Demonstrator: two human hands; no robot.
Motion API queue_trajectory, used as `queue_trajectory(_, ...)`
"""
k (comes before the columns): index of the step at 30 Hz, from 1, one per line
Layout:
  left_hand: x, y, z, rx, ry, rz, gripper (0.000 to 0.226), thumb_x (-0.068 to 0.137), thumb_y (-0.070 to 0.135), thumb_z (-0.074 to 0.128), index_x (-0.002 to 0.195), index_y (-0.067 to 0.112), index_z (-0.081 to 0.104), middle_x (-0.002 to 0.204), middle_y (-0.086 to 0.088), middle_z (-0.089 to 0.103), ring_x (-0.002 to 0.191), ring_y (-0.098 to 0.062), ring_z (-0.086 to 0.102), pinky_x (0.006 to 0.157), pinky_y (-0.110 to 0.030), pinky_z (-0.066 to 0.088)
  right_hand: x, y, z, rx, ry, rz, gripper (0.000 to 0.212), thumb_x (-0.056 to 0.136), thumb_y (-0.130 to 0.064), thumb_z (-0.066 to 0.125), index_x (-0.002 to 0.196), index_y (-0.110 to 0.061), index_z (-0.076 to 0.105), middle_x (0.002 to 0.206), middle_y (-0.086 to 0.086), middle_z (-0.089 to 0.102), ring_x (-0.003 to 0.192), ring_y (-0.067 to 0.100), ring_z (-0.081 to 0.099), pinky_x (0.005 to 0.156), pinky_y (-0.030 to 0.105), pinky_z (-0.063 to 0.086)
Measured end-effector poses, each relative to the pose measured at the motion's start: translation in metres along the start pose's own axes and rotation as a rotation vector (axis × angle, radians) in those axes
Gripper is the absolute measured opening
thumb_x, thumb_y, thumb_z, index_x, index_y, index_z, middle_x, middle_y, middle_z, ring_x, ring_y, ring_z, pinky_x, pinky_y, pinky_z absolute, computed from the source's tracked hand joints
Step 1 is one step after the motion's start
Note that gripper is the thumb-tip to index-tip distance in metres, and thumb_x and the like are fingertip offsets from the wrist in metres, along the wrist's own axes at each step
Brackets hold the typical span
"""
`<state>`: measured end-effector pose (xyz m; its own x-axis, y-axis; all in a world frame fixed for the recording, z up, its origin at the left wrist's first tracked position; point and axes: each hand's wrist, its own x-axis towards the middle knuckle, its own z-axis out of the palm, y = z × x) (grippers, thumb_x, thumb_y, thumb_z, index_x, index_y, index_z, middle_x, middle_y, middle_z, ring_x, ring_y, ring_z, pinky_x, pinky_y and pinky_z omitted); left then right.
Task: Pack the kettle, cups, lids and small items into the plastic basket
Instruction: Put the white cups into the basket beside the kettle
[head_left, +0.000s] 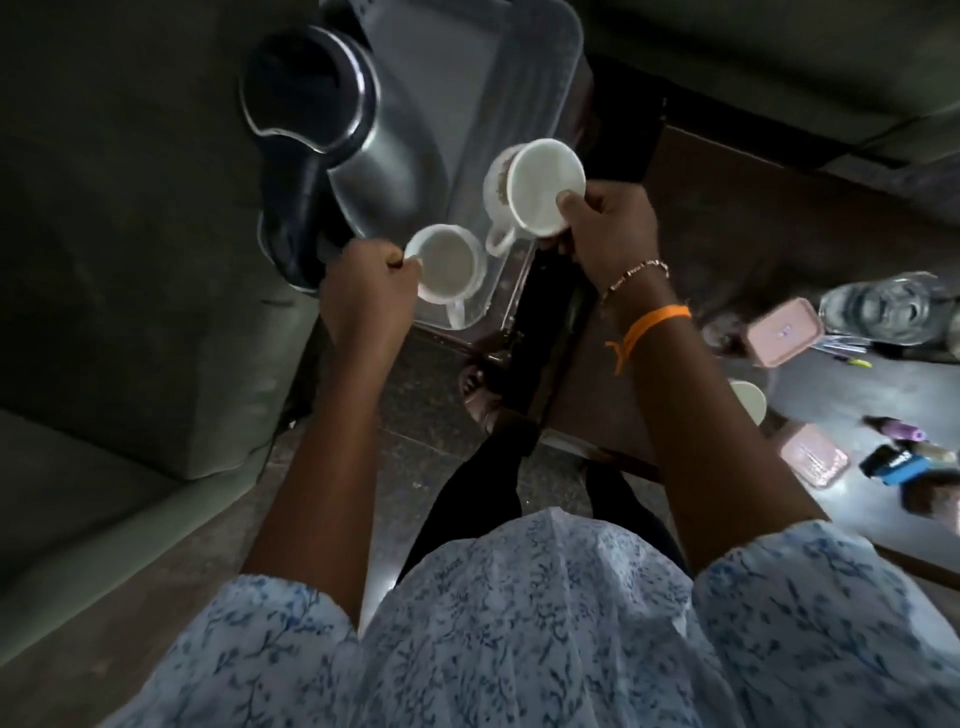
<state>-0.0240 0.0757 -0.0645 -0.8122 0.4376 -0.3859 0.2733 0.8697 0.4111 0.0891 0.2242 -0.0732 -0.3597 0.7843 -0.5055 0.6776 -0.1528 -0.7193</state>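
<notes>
Hands grip cups over basket (519, 78): left (369, 291), right (608, 223).

My kettle (374, 171) is shiny smooth metal with a dark plastic lid and handle. The basket (524, 67) is clear, see-through plastic. My two cups (540, 187) look white, smooth and glossy.

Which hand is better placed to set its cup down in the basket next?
Probably left: the left hand holds its cup low inside the basket; the right hand's cup is tilted above.
</notes>
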Motion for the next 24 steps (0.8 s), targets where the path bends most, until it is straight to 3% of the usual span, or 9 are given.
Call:
queue_trajectory(4, 0.020, -0.008, 0.012, 0.047, -0.098, -0.013, 0.027, 0.083, 0.022, 0.059, 0.062, 0.008, 0.051, 0.077, -0.021, 0.061, 0.084, -0.039, 0.061, 0.062, -0.031, 0.031, 0.025, -0.011, 0.034, -0.178, 0.024, 0.019, 0.026, 0.087, -0.020, 0.049, 0.076, -0.005, 0.066, 0.096, 0.025, 0.069, 0.093, 0.036, 0.065, 0.083, 0.044, 0.054)
queue_trajectory(8, 0.034, -0.008, 0.025, 0.122, -0.143, 0.026, 0.018, 0.085, 0.017, 0.057, 0.084, 0.001, 0.065, 0.097, -0.025, 0.066, 0.094, -0.043, 0.060, 0.065, -0.034, 0.035, 0.045, -0.017, 0.053, -0.399, 0.024, 0.052, 0.033, 0.089, -0.021, 0.047, 0.111, -0.002, 0.063, 0.118, 0.021, 0.063, 0.111, 0.037, 0.059, 0.089, 0.038, 0.049)
queue_trajectory(13, 0.045, -0.009, 0.040, 0.207, -0.178, 0.036, 0.023, 0.087, 0.017, 0.052, 0.100, 0.003, 0.065, 0.108, -0.022, 0.066, 0.102, -0.043, 0.059, 0.076, -0.042, 0.047, 0.055, -0.019, 0.062, -0.522, 0.026, 0.004, 0.032, 0.090, -0.023, 0.052, 0.114, -0.006, 0.062, 0.121, 0.021, 0.062, 0.112, 0.039, 0.059, 0.090, 0.038, 0.050)
queue_trajectory(20, 0.035, -0.006, 0.041, 0.178, -0.187, -0.047, 0.029, 0.087, 0.026, 0.056, 0.110, 0.012, 0.066, 0.115, -0.018, 0.065, 0.107, -0.042, 0.058, 0.080, -0.042, 0.047, 0.052, -0.014, 0.057, -0.537, -0.006, -0.054, 0.030, 0.086, -0.006, 0.046, 0.112, -0.005, 0.061, 0.120, 0.024, 0.060, 0.110, 0.040, 0.059, 0.089, 0.040, 0.050)
queue_trajectory(24, 0.005, 0.006, 0.031, 0.122, -0.018, 0.017, 0.027, 0.085, 0.027, 0.058, 0.109, 0.017, 0.065, 0.115, -0.012, 0.063, 0.106, -0.037, 0.058, 0.075, -0.039, 0.044, 0.034, -0.005, 0.040, -0.449, 0.021, -0.082, 0.030, 0.083, -0.013, 0.047, 0.105, -0.008, 0.066, 0.111, 0.022, 0.066, 0.105, 0.040, 0.061, 0.085, 0.037, 0.051)
